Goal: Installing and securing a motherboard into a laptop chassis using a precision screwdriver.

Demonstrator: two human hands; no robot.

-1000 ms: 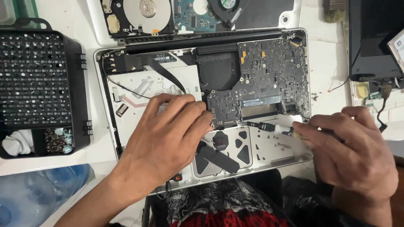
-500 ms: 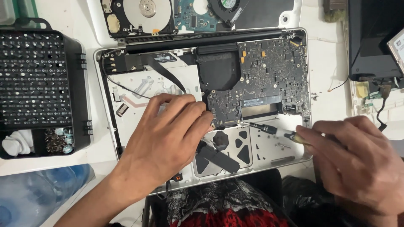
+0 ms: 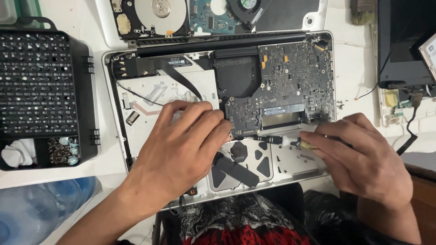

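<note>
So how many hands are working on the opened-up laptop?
2. The left hand rests flat on the middle of the opened laptop, fingertips at the circuit board's lower edge. The right hand holds a screwdriver at its lower right.

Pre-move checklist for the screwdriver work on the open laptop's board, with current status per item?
1. Left hand braces the open laptop at the logic board edge: ok.
2. Right hand grips the screwdriver, tip pointing at the board's lower edge: ok.
3. Tip seated in a screw: cannot tell, the fingers hide the spot.
4. Black flat cable lies away from the tool: ok.
5. Bit case open on the left, near the left hand: ok.
6. Loose black part lying on the trackpad area close to the work spot: not ok.
</note>
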